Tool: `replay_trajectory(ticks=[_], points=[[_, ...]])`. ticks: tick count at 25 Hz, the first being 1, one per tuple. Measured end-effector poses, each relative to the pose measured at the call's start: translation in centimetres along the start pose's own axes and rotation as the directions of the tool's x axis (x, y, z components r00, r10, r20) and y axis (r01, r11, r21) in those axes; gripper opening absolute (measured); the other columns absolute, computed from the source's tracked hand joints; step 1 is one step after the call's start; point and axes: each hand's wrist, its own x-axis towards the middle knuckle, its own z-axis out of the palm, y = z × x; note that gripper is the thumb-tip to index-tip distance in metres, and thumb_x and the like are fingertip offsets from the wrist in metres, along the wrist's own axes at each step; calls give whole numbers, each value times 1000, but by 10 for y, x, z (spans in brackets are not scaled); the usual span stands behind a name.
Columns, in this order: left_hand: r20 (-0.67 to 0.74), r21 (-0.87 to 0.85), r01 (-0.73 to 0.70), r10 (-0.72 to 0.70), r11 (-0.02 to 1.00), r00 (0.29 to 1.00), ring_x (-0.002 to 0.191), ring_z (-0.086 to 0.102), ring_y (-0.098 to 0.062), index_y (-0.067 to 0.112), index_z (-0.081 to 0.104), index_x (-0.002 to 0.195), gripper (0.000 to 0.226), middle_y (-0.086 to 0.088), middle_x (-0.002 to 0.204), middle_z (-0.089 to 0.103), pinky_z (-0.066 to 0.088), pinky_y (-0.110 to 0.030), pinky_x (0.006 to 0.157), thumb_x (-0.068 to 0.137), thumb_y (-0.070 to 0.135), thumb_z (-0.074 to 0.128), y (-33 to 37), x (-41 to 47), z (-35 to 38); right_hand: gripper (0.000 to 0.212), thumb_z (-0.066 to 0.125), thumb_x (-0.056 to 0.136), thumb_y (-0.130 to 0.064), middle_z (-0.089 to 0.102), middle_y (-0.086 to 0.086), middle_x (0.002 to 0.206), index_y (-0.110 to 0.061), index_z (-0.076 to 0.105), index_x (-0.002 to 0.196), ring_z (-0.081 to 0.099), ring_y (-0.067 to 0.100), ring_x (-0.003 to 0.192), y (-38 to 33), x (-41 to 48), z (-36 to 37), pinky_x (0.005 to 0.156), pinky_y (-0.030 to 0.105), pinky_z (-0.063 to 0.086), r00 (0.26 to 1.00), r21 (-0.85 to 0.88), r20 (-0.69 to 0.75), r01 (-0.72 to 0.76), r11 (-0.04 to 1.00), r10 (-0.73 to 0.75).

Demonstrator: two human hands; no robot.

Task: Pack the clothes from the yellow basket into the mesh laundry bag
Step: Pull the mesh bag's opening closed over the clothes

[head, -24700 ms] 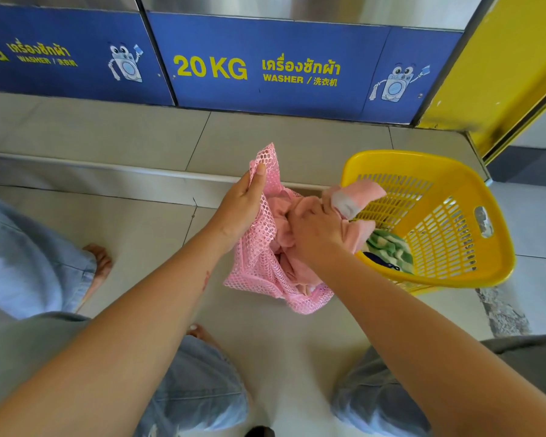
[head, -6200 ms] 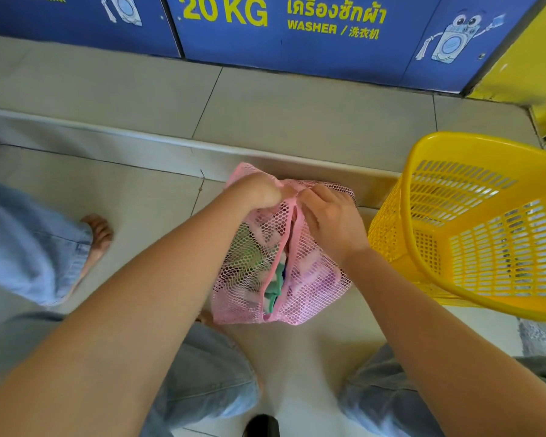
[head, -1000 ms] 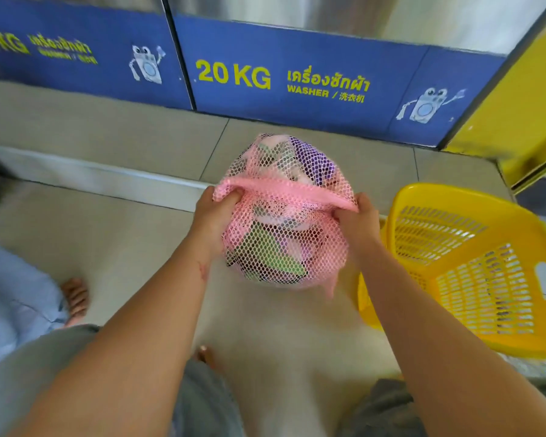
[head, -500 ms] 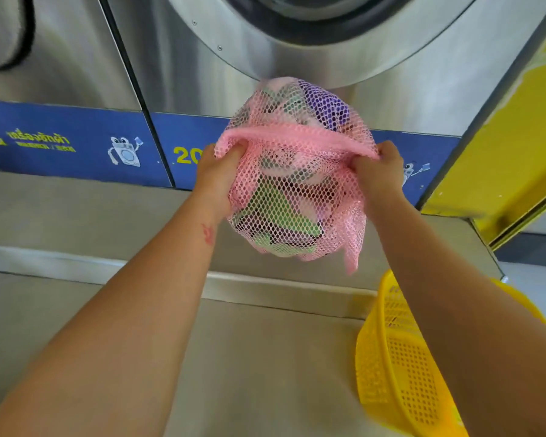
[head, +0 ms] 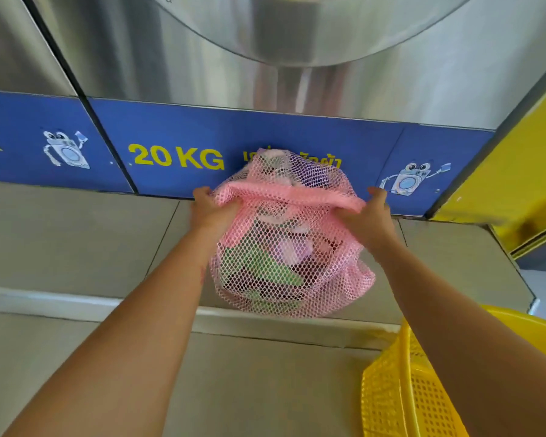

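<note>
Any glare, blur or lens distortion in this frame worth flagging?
Head view: bright streaky reflections on the steel washer front; wide-angle bending of the blue panel and forearms; slight softness on the mesh bag and yellow basket; even daylight, no harsh shadows.

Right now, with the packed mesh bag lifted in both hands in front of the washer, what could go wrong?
1. The mesh laundry bag hangs bulging and clear of the floor, held only at its pink band by the left hand and right hand; a slip would likely drop it.
2. I cannot tell whether its opening is shut, so clothes might spill.
3. The yellow basket sits close below the right arm, easy to knock.
</note>
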Motion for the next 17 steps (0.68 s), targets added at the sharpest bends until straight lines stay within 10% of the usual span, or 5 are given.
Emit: replay_trajectory(ticks=[4,7,12,17], points=[[-77,220,-273,296,936,952,141,29,-30,21,23,151,74,-10,154,29,26,-51,114,86,34,57,12,-26,-12,83,48,79,-73,23,2,157,-40,14,147,25,28,144,-9,-31,7,110,61,23,942,-473,-9,293,831,-336],[151,443,-565,563,696,812,150,5,-24,32,11,154,66,-6,164,6,7,-56,119,95,50,36,8,-39,2,65,19,92,-68,5,-2,163,-43,4,150,7,23,151,-10,-37,23,115,62,8,813,-656,118,495,570,-570],[311,813,-477,444,335,841,149,-17,-23,37,-16,150,61,-2,162,-17,-11,-55,117,97,58,4,-3,-4,41,56,5,98,-57,-9,-3,163,-41,-11,150,-8,21,151,12,4,45,121,53,-2,854,-758,215,451,470,-474],[323,900,-389,300,197,898,149,-16,-24,34,-12,152,58,-3,164,-7,-13,-55,116,99,54,3,20,7,47,57,7,98,-56,-9,-3,163,-40,-7,151,-9,20,150,-5,21,36,120,50,-5,900,-757,336,433,489,-278]])
